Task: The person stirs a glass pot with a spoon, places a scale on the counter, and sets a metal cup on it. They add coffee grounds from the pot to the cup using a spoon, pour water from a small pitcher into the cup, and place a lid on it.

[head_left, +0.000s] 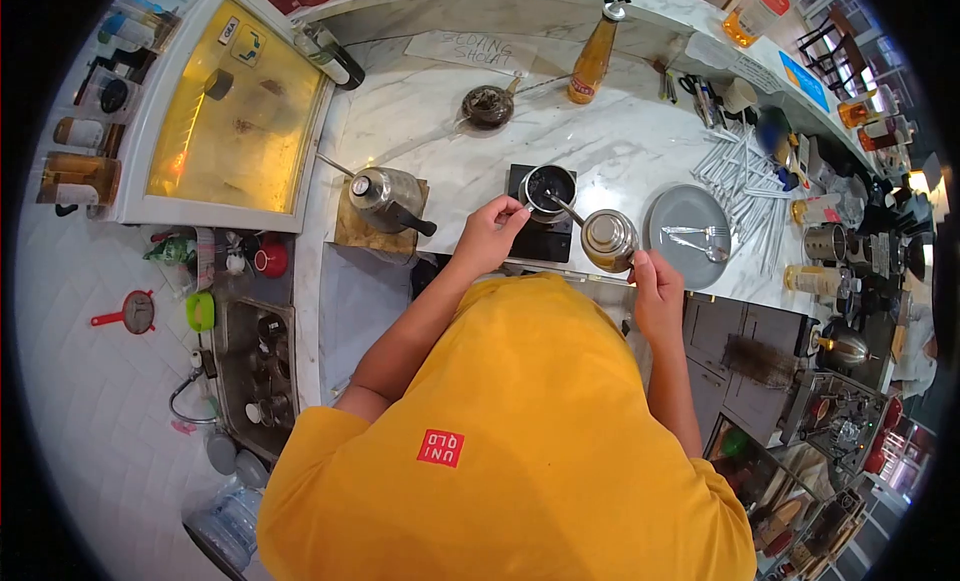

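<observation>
A round, light-rimmed vessel [548,192] with dark, coffee-like contents stands on a flat black scale [526,243]. My left hand [493,233] is closed, thumb and fingertips pinched at the vessel's near-left rim. In my right hand [658,289] is a small metal gooseneck kettle [608,237], gripped at its handle side. The kettle's thin spout reaches over the vessel's right edge; I cannot make out a stream of water. Left of my hands, a larger steel gooseneck kettle [385,199] with a black handle rests on a brown board [350,231].
On the marble counter [420,111] stand a rounded dark glass pot [488,107] and an amber bottle [596,56]. To the right are a grey plate [690,271] with forks and a spoon, and many wrapped straws [745,181]. A yellow-lit cabinet [235,106] borders the left.
</observation>
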`<state>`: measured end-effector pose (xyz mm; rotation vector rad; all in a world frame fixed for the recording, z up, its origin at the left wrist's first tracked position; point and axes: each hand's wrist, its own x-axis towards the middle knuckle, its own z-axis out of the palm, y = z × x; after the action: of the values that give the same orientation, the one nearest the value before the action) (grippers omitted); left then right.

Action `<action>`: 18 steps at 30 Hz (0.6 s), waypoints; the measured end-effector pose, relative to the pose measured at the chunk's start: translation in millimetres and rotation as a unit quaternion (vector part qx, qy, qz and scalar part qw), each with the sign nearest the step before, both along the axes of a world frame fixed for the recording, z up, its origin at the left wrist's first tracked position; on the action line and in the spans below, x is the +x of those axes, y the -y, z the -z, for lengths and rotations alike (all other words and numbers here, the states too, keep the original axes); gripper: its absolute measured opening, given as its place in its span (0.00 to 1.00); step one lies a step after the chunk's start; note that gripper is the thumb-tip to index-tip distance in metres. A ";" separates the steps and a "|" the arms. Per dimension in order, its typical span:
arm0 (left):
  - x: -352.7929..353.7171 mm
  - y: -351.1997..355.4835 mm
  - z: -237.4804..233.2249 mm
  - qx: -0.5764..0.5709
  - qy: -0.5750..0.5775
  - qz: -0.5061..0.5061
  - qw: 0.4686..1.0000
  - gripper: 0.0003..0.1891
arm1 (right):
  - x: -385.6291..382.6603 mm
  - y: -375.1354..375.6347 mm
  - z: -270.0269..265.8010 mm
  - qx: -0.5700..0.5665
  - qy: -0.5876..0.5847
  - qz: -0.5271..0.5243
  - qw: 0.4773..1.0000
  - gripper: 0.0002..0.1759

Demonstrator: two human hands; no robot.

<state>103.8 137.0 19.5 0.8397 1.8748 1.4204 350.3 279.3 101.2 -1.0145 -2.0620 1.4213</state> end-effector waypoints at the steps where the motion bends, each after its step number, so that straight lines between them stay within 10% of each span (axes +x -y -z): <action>1: 0.5 0.1 0.2 -0.001 0.002 -0.003 1.000 0.11 | -0.2 -1.3 -0.9 0.000 0.004 -0.002 1.000 0.23; 18: 0.8 0.0 5.5 -0.008 0.017 0.002 1.000 0.10 | -0.8 -16.6 1.6 -0.009 -0.018 0.006 1.000 0.24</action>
<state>104.6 137.0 14.1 0.8048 1.8557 1.4067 349.5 295.8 99.7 -1.0007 -2.0180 1.4437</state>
